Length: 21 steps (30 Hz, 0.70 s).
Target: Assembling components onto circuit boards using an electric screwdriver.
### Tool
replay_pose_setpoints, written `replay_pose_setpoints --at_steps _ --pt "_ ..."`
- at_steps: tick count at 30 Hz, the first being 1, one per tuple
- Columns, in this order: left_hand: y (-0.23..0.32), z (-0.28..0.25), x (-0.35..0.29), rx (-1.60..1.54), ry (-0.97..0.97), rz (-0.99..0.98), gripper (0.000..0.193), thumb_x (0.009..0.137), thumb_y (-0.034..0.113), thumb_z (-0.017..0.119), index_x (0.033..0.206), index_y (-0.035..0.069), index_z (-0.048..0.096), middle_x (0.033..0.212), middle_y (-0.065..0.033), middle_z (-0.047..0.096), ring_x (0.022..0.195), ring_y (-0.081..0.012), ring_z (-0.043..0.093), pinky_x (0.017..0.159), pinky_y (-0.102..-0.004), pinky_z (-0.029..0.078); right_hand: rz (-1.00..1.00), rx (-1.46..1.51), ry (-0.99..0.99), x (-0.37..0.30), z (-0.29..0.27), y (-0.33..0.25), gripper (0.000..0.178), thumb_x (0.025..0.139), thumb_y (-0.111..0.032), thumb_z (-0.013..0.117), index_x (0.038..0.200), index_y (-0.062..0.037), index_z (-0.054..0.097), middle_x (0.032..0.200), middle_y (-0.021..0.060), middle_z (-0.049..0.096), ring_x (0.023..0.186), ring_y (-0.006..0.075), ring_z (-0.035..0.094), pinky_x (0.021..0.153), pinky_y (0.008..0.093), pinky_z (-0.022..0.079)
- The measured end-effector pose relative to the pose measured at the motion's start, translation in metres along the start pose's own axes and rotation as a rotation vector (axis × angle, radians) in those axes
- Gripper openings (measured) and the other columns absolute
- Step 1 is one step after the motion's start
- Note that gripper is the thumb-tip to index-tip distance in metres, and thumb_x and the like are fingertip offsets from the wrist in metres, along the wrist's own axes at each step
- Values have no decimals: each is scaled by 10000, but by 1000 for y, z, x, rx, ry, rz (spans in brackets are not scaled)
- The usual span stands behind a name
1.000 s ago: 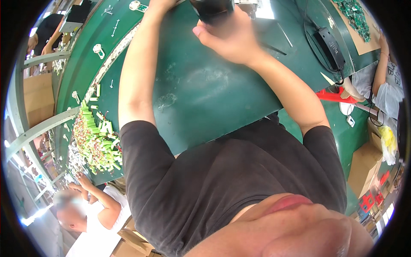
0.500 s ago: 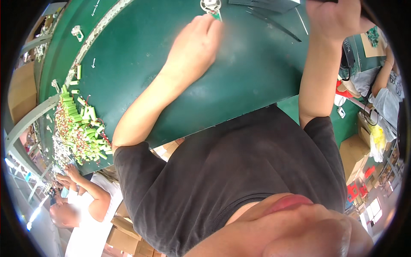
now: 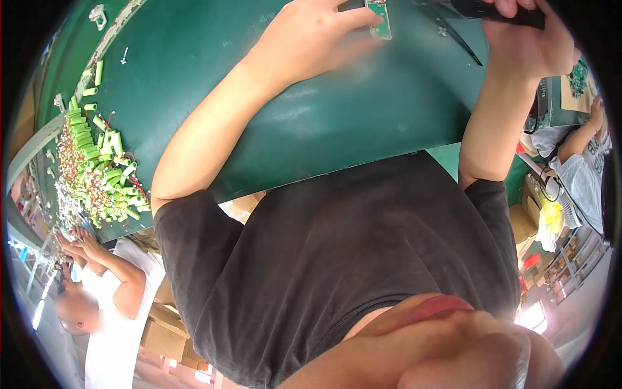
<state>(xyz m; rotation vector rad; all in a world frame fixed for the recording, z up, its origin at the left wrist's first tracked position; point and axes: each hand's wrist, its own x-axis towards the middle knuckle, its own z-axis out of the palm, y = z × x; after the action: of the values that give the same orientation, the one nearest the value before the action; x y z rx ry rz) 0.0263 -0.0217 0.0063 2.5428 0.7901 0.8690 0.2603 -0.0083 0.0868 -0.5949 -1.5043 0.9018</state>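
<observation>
At the top of the view, my left hand [image 3: 311, 35] has its fingers at a narrow green circuit board [image 3: 381, 21], with the fingertips closed on the board's edge. Its lower fingers are smeared by motion. The board's far end runs out of the picture. At the upper right, my right hand [image 3: 534, 45] is wrapped round a black tool [image 3: 502, 11]; its tip points left toward the board, but its kind does not show. Beneath that tool, a thin dark strip [image 3: 463, 40] lies on the green table [image 3: 337, 123].
A heap of green cylindrical cells [image 3: 110, 162] with red wires covers the table's left end. A pale rail [image 3: 115, 32] borders the table there. At the lower left, a person in white [image 3: 123, 285] works; another person [image 3: 580, 162] is at the right. Cardboard boxes [image 3: 165, 330] stand behind.
My left hand has moved right with the circuit board. The black tool in my right hand has come further into view, pointing left. The whole view has shifted slightly.
</observation>
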Motion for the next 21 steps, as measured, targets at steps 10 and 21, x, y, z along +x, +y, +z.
replay_pose_setpoints --at_steps 10,21 --pt "-9 14 -4 -143 63 36 196 764 113 827 898 14 724 1491 -311 487 1324 -452 550 1072 -440 497 35 38 -18 -22 26 28 265 983 -26 557 1219 -87 453 709 21 505 492 116 484 522 273 456" --pt "-8 11 -11 -98 31 -4 199 751 107 835 904 15 746 1480 -293 503 1310 -441 559 1057 -443 503 24 -40 -26 -28 39 44 274 964 9 577 1198 -71 457 719 33 529 493 116 495 514 269 454"
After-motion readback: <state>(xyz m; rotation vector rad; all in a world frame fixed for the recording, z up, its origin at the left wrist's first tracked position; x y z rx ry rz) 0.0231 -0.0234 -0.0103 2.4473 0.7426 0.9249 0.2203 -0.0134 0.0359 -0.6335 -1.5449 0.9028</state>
